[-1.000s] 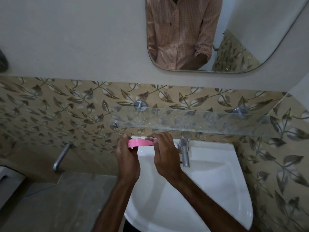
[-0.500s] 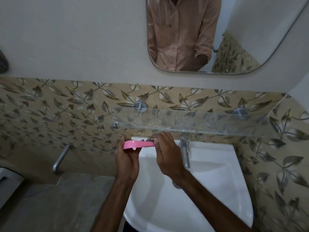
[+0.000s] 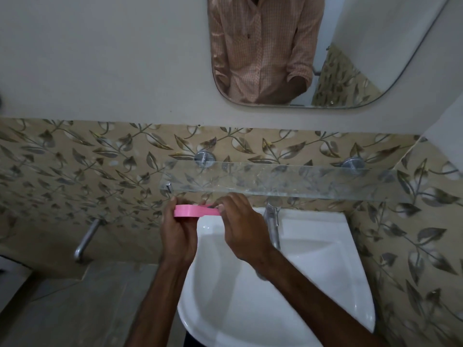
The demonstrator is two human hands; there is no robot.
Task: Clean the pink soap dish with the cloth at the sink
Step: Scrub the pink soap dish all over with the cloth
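Observation:
The pink soap dish (image 3: 191, 211) is held level over the back left corner of the white sink (image 3: 313, 266), just under the glass shelf. My left hand (image 3: 178, 234) grips its left end from below. My right hand (image 3: 240, 226) is curled over its right end, and a small dark bit of cloth (image 3: 211, 208) shows under the fingertips on the dish's top. Most of the cloth is hidden by that hand.
A chrome tap (image 3: 273, 219) stands at the sink's back, right of my hands. A glass shelf (image 3: 288, 182) runs just above them. A second wall tap (image 3: 86, 237) sticks out at left over a grey ledge (image 3: 75, 296). A mirror (image 3: 300, 51) hangs above.
The dish has shifted slightly left and my left hand has slid further under its left end. My right hand stays on its right end.

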